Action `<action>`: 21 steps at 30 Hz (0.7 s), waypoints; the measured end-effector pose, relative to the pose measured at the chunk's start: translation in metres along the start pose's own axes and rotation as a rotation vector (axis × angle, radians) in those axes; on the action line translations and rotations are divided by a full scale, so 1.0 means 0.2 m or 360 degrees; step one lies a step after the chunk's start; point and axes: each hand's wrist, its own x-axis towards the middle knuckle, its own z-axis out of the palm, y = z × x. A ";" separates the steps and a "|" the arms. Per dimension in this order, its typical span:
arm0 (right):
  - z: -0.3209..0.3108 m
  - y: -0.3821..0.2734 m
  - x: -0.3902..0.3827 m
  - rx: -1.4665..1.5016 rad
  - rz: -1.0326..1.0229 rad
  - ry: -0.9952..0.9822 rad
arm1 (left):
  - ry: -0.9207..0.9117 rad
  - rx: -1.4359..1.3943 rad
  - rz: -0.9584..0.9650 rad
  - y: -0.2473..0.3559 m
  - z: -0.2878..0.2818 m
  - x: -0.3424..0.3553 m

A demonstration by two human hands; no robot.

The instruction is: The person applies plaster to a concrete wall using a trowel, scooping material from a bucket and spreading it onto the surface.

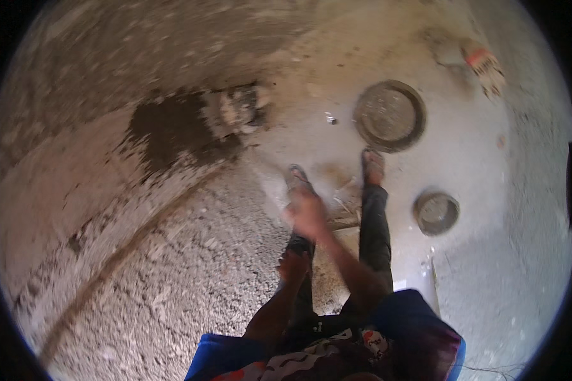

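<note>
My right hand (306, 214) is out in front of my left leg, blurred by motion; whether it holds anything is unclear. My left hand (292, 265) is lower, at my left trouser leg, its fingers too smeared to read. Beyond them my sandalled left foot (295, 174) and right foot (373, 166) stand on the pale floor. A flat, indistinct piece (344, 223) lies between my legs. Up and left of the hands a dark wet mortar patch (171, 133) covers part of a ledge, with a rough pale lump (241, 109) at its right end.
A large round pan (389, 115) sits past my right foot, a smaller bowl (436, 213) to the right. A torn sack-like item (486, 70) lies at upper right, a small shiny bit (330, 118) near the pan. Rough gravelly ground (159, 279) fills the lower left, bordered by the ledge's edge.
</note>
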 end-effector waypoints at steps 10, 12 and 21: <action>-1.18 1.28 0.87 -0.0881 0.0933 0.0599 | 0.0036 -0.0023 -0.0056 0.16 -0.19 -0.09; -1.15 1.34 0.96 -0.0611 0.0921 0.0335 | -0.0012 -0.0014 -0.0083 0.16 -0.19 -0.09; -1.21 1.34 0.46 0.0933 0.0560 0.0222 | -0.0104 -0.0079 -0.0105 0.13 -0.23 -0.07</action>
